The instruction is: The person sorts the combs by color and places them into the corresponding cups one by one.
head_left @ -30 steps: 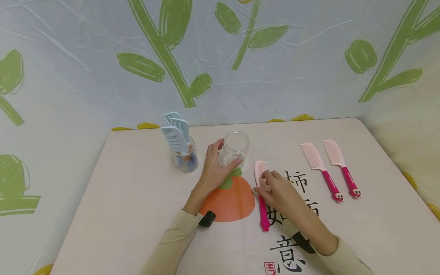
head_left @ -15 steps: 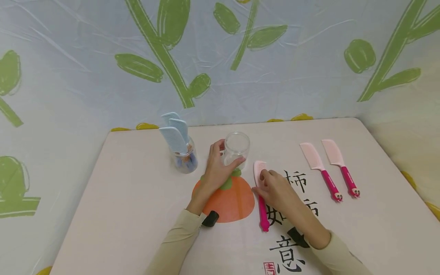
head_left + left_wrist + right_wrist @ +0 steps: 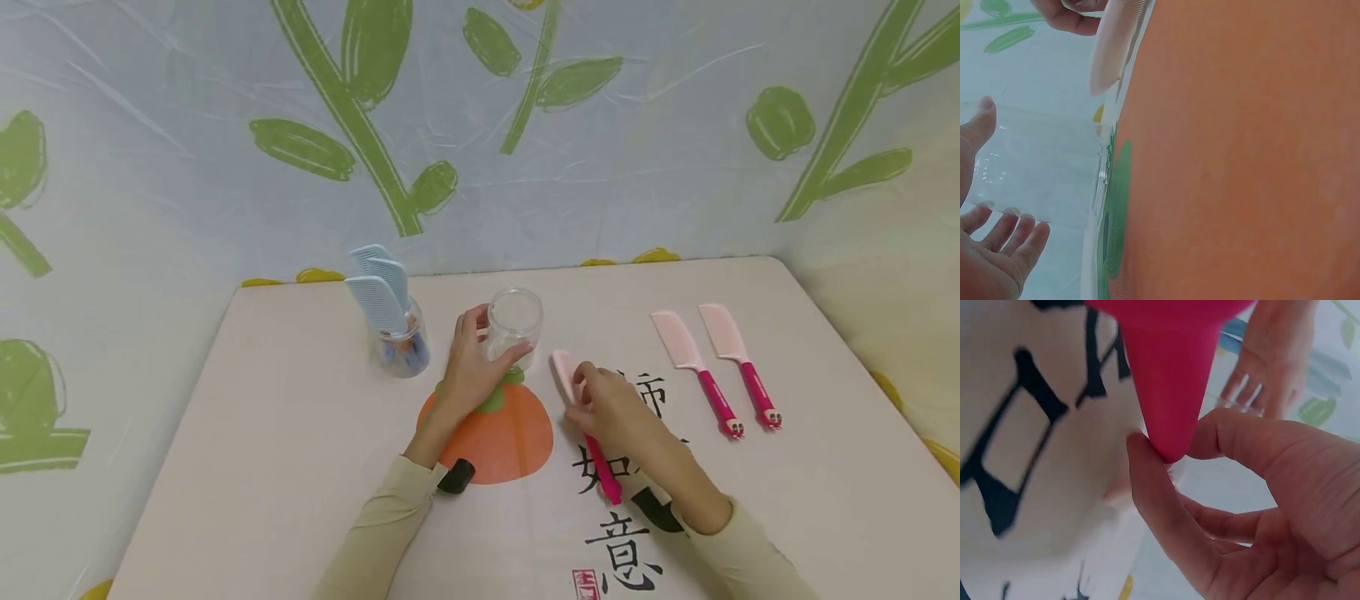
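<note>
Two jars (image 3: 512, 328), tabletop (image 3: 300, 417), perhaps cloth backdrop (image 3: 600, 187)

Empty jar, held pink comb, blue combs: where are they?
Empty jar (image 3: 512, 338), head view: its glass side.
Held pink comb (image 3: 601, 467), head view: its handle.
Blue combs (image 3: 379, 302), head view: nearest comb's teeth.

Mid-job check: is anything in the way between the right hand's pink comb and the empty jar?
Nothing visible stands on the tabletop between the pink comb in the right hand and the empty jar, and its mouth looks uncovered. The left hand holds the jar with its thumb below the rim.
</note>
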Demonstrator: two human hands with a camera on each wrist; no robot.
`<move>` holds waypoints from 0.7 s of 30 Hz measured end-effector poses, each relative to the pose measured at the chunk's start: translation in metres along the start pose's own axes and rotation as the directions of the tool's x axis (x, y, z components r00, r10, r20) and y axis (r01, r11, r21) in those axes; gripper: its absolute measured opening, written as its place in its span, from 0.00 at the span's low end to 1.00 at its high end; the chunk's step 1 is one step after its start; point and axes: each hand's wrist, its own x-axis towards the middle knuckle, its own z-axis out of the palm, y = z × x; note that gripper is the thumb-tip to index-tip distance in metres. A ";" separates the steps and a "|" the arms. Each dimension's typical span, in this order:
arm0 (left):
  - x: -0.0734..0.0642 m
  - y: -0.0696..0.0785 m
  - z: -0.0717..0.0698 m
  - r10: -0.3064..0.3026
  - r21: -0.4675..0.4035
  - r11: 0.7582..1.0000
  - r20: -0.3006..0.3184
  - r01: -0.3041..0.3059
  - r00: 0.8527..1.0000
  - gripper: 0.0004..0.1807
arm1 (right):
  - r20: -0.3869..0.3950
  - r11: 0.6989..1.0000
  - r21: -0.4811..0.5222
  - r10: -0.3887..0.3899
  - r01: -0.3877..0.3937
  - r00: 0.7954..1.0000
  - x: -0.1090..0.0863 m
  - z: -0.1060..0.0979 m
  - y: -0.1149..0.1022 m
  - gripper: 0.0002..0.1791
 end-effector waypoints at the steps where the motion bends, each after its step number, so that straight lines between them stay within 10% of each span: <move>1: 0.000 0.000 0.000 -0.003 0.000 1.000 0.002 0.003 1.000 0.44 | -0.004 1.000 -0.002 -0.001 0.001 1.000 0.000 -0.003 0.001 0.17; 21: -0.001 0.000 0.001 -0.006 0.005 1.000 0.017 0.006 1.000 0.44 | 0.042 0.997 0.038 0.064 -0.066 0.997 0.008 -0.026 0.019 0.11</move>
